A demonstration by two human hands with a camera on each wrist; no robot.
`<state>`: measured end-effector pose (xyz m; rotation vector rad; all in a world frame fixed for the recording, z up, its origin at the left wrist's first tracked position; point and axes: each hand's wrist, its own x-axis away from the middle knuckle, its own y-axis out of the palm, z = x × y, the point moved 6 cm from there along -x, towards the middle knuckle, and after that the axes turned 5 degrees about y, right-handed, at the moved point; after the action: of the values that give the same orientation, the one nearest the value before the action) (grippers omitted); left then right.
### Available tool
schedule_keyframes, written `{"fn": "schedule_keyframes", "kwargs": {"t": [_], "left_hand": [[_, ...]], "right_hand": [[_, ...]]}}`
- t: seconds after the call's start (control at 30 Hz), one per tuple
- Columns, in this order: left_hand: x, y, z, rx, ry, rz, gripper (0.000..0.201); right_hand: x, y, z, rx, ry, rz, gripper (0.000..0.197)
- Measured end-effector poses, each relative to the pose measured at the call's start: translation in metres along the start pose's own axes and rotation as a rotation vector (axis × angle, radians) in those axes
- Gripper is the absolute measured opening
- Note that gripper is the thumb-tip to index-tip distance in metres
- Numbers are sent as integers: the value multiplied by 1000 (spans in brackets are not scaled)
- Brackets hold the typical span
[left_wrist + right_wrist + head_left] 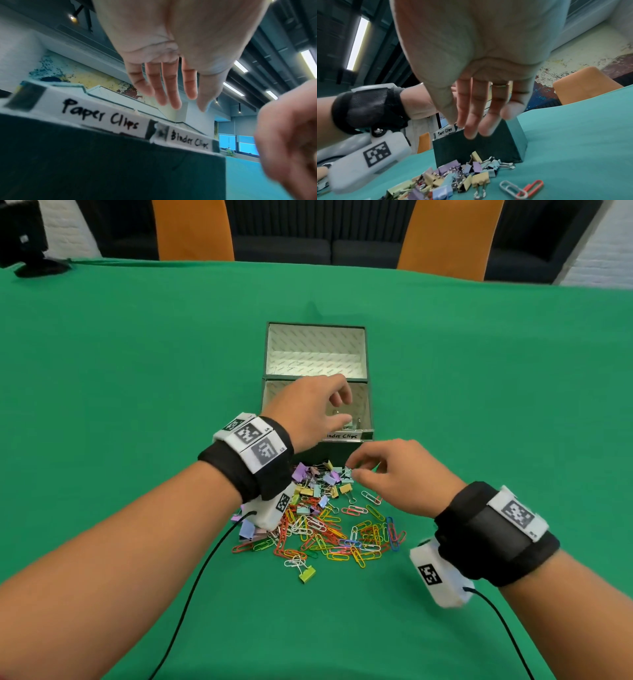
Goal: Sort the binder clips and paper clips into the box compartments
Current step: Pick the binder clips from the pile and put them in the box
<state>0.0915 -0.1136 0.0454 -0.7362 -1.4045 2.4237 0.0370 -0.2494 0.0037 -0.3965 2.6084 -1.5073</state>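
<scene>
Green cloth-covered table (479,405) fills most of the head view. Two orange chairs (193,229) at its far edge, dark sofa (308,248) behind them. White brick wall (603,251) upper right. Black stand device (25,241) upper left. Ceiling strip lights (241,66) on, blue-lit windows (247,147) lower right in left wrist view.

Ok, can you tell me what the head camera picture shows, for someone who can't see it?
Two hands work at a green table: the left hand hovers open over a small green box, while the right hand reaches into a colourful pile of binder clips and paper clips in front of the box.
</scene>
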Motion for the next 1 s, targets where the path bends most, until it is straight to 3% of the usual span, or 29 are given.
{"fn": "schedule_keyframes", "kwargs": {"t": [0.1, 0.23, 0.5, 0.73, 1.0], "left_hand": [[22, 0, 7, 18, 44, -20, 11], [58, 12, -5, -49, -41, -221, 6], [99, 35, -25, -187, -105, -497, 25], [95, 41, -16, -247, -57, -521, 32], [98, 38, -12, -187, -59, -485, 30]], "right_hand": [[-5, 14, -1, 142, 3, -114, 17], [-12, 24, -1, 239, 23, -147, 20], [-13, 42, -5, 375, 32, -233, 32], [-4, 42, -4, 357, 40, -221, 7], [-4, 17, -7, 119, 31, -147, 8]]}}
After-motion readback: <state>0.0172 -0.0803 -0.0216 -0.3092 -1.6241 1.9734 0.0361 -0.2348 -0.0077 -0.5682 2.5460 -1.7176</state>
